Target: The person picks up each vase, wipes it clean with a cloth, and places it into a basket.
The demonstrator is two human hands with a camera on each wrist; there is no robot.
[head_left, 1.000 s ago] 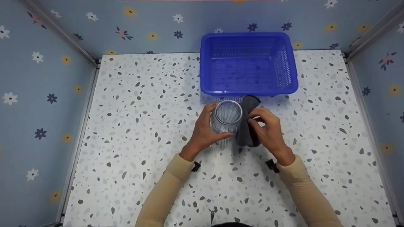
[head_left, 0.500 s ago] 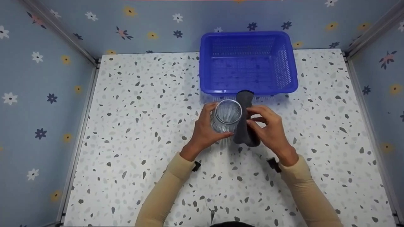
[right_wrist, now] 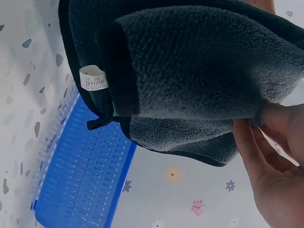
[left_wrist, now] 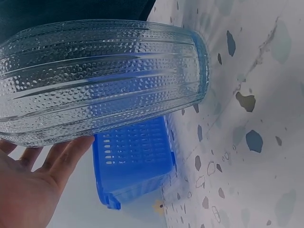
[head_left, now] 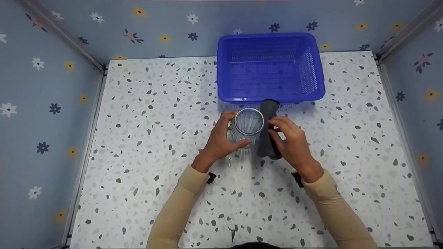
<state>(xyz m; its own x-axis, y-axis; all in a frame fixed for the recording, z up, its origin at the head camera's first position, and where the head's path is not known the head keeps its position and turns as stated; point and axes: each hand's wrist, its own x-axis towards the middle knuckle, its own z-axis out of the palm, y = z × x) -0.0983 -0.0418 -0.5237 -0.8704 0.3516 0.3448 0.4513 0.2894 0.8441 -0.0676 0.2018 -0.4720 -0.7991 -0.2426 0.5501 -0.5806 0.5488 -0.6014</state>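
Glass jar [head_left: 246,129] left, grey cloth [head_left: 265,141] right, blue basket [head_left: 263,50] far
I see the left hand [head_left: 220,140] gripping the jar upright, likely for steadiness; the right hand [head_left: 292,141] pinches the cloth beside it.

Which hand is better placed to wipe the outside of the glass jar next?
Probably the right hand: it pinches the grey cloth, close beside the glass jar. The left hand grips the jar, so it seems better suited to steadying it.
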